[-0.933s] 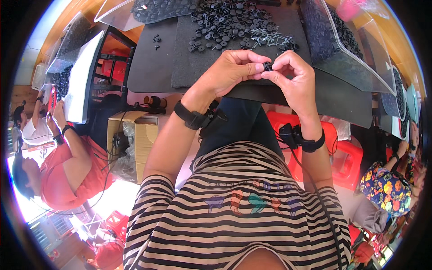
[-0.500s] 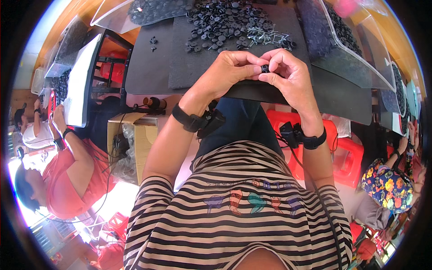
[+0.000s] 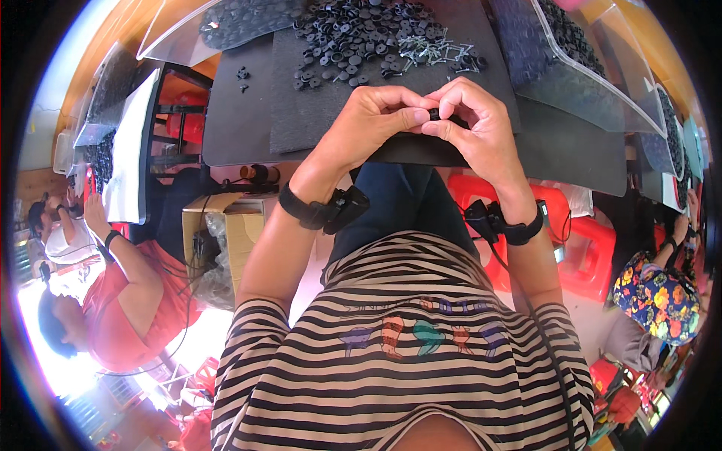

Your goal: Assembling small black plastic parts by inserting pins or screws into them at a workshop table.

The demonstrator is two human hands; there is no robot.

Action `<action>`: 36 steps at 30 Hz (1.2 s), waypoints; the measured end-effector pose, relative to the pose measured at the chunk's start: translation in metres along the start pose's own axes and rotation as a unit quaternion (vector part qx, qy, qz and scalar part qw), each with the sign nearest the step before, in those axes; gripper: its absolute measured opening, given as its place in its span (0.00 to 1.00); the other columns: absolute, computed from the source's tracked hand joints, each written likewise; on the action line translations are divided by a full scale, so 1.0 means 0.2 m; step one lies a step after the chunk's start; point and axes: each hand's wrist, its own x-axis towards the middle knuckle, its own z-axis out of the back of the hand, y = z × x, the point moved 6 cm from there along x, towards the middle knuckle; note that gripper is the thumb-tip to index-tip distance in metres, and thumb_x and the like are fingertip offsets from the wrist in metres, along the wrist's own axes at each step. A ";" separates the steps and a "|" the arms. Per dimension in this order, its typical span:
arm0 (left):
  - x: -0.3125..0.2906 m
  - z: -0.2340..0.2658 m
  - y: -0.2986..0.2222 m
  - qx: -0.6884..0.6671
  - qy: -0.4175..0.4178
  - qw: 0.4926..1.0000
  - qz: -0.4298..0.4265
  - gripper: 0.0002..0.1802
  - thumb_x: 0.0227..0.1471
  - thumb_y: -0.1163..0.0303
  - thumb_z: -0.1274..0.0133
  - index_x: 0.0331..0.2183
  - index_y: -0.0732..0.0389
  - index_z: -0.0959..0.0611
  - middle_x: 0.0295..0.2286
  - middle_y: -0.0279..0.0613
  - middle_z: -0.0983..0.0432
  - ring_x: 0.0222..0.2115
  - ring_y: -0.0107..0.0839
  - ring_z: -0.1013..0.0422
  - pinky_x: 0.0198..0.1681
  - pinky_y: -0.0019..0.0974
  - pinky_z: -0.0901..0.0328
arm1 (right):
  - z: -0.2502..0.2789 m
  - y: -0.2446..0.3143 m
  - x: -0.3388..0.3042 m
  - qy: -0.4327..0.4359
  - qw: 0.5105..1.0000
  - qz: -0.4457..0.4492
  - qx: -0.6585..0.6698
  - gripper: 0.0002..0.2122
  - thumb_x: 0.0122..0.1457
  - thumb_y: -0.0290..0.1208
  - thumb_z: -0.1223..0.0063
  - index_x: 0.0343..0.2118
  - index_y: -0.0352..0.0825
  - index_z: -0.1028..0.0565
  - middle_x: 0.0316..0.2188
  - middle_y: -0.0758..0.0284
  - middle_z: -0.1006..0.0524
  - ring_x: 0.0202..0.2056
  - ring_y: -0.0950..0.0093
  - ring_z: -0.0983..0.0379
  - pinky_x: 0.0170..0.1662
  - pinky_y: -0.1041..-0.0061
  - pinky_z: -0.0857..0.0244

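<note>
Between my two hands, at the near edge of the dark mat [image 3: 301,120], is a small black round plastic part [image 3: 434,114]. My left hand [image 3: 376,124] pinches it from the left with thumb and index finger. From the other side, the thumb and bent fingers of my right hand [image 3: 479,124] close on it too. Fingertips hide most of its shape. Just beyond my hands lies a heap of black round plastic caps [image 3: 346,45]. Silver screws [image 3: 436,49] are scattered at the heap's right side.
Clear plastic bins with black parts stand at the right [image 3: 602,105] and far left [image 3: 177,34]. A few small black pieces [image 3: 243,79] lie on the black table [image 3: 233,131]. Below are a cardboard box [image 3: 247,237] and a red stool [image 3: 583,263]. Co-workers sit on both sides.
Both hands still pinch the black part, with slight finger shifts. The table and heap appear a little further left and up as the view shifts.
</note>
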 end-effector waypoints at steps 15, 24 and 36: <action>-0.02 -0.01 -0.01 0.071 -0.001 0.997 0.017 0.11 0.58 0.72 0.46 0.41 0.67 0.17 0.32 0.35 0.20 0.33 0.18 0.27 0.39 0.23 0.32 | 0.01 -0.02 -0.03 -0.061 0.994 0.061 -0.065 0.13 0.44 0.17 0.34 0.27 0.31 0.30 0.28 0.66 0.22 0.31 0.78 0.23 0.36 0.77 0.29; -0.02 0.00 0.01 0.053 0.012 0.999 0.001 0.12 0.60 0.71 0.47 0.42 0.67 0.18 0.34 0.36 0.20 0.35 0.22 0.25 0.42 0.26 0.30 | 0.02 -0.03 -0.03 -0.075 0.990 0.080 -0.085 0.13 0.44 0.21 0.32 0.27 0.31 0.30 0.26 0.65 0.23 0.30 0.75 0.23 0.33 0.77 0.31; -0.03 -0.02 0.00 -0.195 0.049 0.980 -0.003 0.14 0.61 0.74 0.50 0.49 0.62 0.26 0.41 0.42 0.23 0.42 0.26 0.26 0.48 0.31 0.30 | 0.00 0.09 -0.03 -0.084 0.971 0.158 -0.158 0.14 0.42 0.23 0.31 0.34 0.32 0.23 0.33 0.65 0.23 0.30 0.72 0.26 0.36 0.75 0.31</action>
